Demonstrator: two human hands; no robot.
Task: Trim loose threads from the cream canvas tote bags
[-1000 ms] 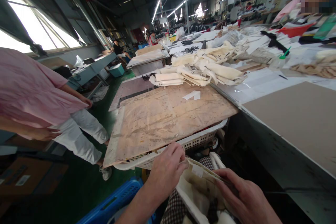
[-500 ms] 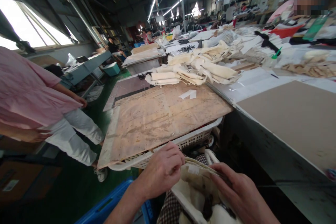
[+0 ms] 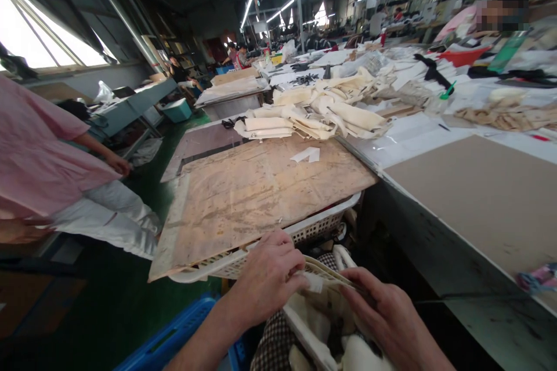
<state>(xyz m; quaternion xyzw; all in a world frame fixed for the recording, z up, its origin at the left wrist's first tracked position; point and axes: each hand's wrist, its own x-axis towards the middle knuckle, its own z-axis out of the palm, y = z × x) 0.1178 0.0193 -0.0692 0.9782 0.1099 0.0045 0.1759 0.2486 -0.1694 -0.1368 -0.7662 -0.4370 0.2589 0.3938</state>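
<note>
In the lower middle of the head view, a cream fabric piece (image 3: 310,314) hangs open like a bag, with a pale strap-like loop by its far edge. My left hand (image 3: 272,275) is closed on its upper edge, thumb and fingers pinched beside a small white patch (image 3: 314,283). The edge's right side is gripped by my right hand (image 3: 385,313), with the thumb on the near face and the fingers behind, partly hidden. Below lies brown-and-white checked cloth (image 3: 272,343).
A worn board (image 3: 243,197) rests on a white plastic basket (image 3: 319,229) ahead. Cream fabric pieces (image 3: 313,110) are heaped behind it. At lower left is a blue crate (image 3: 174,333); a person in pink (image 3: 39,151) stands beyond. A grey-topped table (image 3: 478,203) fills the right.
My left thumb and fingers have come down against the white patch. My right hand keeps its hold. The view has shifted slightly, and the standing person appears farther left.
</note>
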